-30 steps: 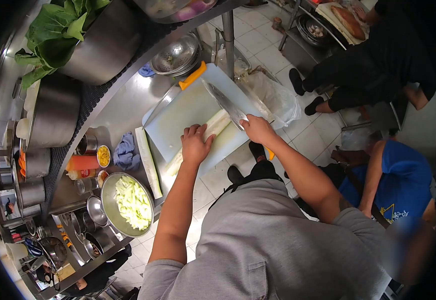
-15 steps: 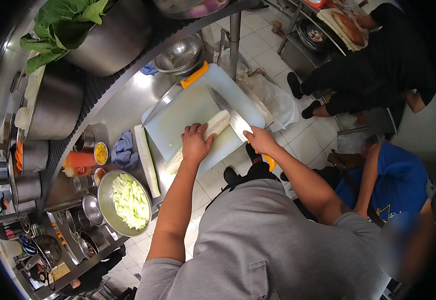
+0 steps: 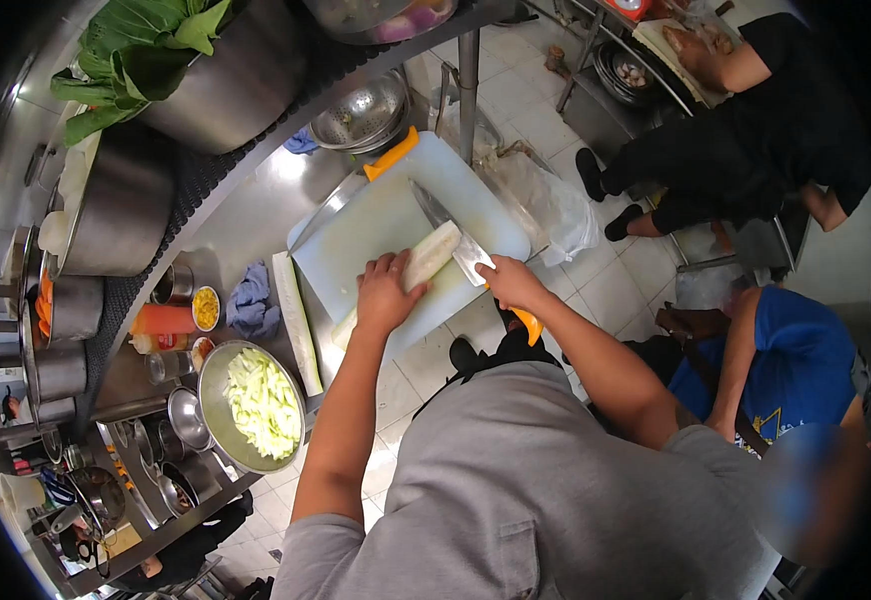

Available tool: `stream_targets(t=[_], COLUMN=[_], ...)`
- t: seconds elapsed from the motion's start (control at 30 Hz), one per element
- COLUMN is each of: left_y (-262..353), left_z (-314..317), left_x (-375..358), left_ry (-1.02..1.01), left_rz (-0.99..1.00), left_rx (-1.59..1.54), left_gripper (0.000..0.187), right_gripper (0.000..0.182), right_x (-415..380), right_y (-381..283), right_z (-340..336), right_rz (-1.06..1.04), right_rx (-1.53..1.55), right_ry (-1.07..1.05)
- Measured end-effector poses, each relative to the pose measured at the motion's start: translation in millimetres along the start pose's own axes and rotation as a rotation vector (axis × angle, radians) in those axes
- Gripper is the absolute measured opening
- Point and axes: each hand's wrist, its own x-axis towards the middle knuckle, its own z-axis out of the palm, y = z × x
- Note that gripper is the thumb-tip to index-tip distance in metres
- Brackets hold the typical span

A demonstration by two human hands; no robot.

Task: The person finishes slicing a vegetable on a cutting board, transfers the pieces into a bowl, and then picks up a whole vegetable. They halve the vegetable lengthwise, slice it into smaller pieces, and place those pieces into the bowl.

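Observation:
My right hand [image 3: 512, 284] grips the orange handle of a kitchen knife [image 3: 446, 225], its blade lying across the cutting board toward the upper left. Under my left hand [image 3: 388, 295] is a long, pale green-white vegetable half [image 3: 430, 256], perhaps a gourd or large cucumber. My fingers curl over it and press it to the pale blue-white cutting board [image 3: 356, 220]. The knife edge is at or very near its right end; contact cannot be made out. Left of the board lies another long vegetable half [image 3: 297, 325]. A second orange-handled knife [image 3: 392, 155] rests along the board's far side.
A large metal bowl [image 3: 210, 425] holds cut pale green pieces. A blue cloth [image 3: 253, 300], an orange bottle [image 3: 164, 319] and colanders [image 3: 360, 112] stand around the board. Large pots [image 3: 121, 205] line the shelf. Two people [image 3: 776, 110] [image 3: 791, 350] are on the right.
The knife and my right hand have shifted slightly left, and my left hand has moved a little along the vegetable. Upper right, the other person's hand has moved over their board.

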Motion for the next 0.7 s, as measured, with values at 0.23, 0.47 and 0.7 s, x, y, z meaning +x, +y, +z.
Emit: stream_targets(t=[0.23,0.47,0.7], left_y=[-20.7,-14.2,-13.7], left_z=[11.9,18.4,17.9], left_x=[-22.6,-18.4,-18.7], left_ry=[-0.009,0.017,0.005], left_rz=[-0.049,-0.083,-0.081], left_rx=[-0.004,-0.01,0.018], left_gripper=[0.065,0.064,0.064], right_gripper=[0.053,0.054,0.055], right_x=[10.6,4.4,-7.6], right_y=[2.9,5.3,13.5], right_z=[-9.6,-5.0,12.7], right_rz=[-0.008,-0.002,-0.003], right_rx=[0.029,0.06,0.085], right_ry=[0.008,0.03,0.024])
